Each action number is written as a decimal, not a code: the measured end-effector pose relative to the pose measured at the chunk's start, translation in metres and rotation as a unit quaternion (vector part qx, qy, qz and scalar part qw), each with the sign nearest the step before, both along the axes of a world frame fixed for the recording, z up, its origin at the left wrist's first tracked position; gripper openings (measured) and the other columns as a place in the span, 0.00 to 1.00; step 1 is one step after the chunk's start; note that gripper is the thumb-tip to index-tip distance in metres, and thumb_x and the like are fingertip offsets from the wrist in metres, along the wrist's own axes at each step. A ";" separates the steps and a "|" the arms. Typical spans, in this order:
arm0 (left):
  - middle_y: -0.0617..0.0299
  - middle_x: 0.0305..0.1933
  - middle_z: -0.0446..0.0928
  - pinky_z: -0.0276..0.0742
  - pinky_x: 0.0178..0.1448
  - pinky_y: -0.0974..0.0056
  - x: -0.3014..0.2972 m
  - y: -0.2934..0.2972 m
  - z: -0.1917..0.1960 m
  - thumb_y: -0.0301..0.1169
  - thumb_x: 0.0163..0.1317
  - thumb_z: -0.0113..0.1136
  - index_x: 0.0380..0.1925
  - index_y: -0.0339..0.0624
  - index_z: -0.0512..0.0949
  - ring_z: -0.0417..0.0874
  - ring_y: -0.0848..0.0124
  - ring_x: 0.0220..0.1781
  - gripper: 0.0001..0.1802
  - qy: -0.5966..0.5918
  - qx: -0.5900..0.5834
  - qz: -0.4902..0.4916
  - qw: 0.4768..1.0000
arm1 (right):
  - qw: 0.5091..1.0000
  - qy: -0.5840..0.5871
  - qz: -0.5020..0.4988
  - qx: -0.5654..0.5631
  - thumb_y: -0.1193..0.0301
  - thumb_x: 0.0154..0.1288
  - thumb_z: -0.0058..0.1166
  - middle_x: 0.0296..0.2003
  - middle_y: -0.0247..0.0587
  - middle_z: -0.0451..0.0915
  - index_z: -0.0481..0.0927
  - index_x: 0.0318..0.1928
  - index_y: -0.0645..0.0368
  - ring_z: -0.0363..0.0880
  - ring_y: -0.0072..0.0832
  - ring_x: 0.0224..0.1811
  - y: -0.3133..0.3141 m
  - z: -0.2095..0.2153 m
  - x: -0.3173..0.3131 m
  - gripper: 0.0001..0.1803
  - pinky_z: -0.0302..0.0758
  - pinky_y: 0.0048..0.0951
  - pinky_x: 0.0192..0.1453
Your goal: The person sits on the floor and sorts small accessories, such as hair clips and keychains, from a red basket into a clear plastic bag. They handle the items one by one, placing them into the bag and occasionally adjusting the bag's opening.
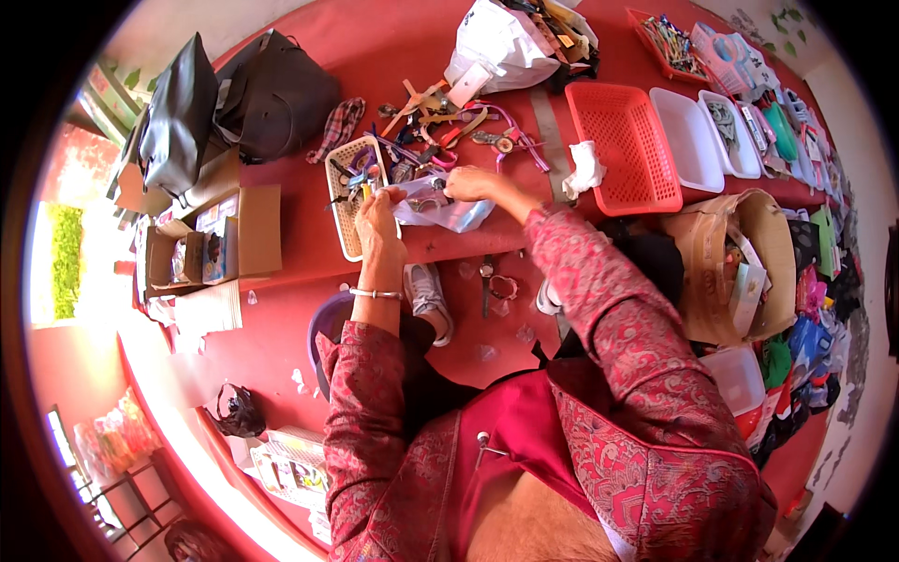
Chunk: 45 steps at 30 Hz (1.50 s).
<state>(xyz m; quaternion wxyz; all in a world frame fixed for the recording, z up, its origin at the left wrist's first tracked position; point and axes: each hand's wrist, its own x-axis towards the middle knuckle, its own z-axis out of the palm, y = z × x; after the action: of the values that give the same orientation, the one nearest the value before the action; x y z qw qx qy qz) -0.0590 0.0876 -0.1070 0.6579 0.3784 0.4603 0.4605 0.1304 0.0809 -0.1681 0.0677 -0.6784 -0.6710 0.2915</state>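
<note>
On the red table (309, 201), seen from the head camera, a crumpled pale blue plastic bag (448, 212) lies near the front edge, just right of a cream woven tray (345, 223). The left hand (379, 217) rests on the bag's left end, fingers closed on it. The right hand (471, 184) pinches the bag's upper edge. A heap of straps and watches (449, 126) lies just behind. An empty red basket (623, 148) stands to the right, beside a white tray (691, 140).
</note>
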 end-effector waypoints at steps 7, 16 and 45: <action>0.62 0.26 0.74 0.65 0.38 0.70 -0.008 0.006 0.006 0.28 0.52 0.49 0.23 0.35 0.77 0.70 0.73 0.28 0.09 0.055 -0.093 0.060 0.992 | 0.866 -0.394 0.258 0.167 0.62 0.48 0.50 0.24 0.42 0.78 0.80 0.22 0.59 0.76 0.37 0.34 -0.045 0.066 0.027 0.14 0.66 0.42 0.42; 0.61 0.21 0.67 0.69 0.28 0.72 -0.018 0.001 0.015 0.24 0.52 0.51 0.29 0.34 0.68 0.71 0.73 0.22 0.05 -0.157 -0.204 0.072 0.964 | 0.850 -0.413 0.142 0.294 0.69 0.49 0.47 0.21 0.32 0.78 0.80 0.20 0.50 0.74 0.26 0.35 -0.041 0.136 0.038 0.08 0.63 0.30 0.36; 0.62 0.27 0.78 0.69 0.41 0.68 0.060 -0.068 0.011 0.39 0.50 0.53 0.28 0.53 0.79 0.79 0.67 0.34 0.09 0.473 0.421 -0.360 0.685 | 0.944 -0.086 0.179 0.262 0.71 0.51 0.42 0.28 0.44 0.77 0.78 0.30 0.55 0.77 0.41 0.34 0.064 0.120 -0.068 0.10 0.72 0.38 0.37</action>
<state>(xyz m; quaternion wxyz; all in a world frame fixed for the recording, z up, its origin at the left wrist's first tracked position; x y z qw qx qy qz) 0.0014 0.0196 -0.0965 0.2390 0.9200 0.2962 0.0933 0.0627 0.1444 -0.0481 0.1318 -0.5277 -0.8375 0.0529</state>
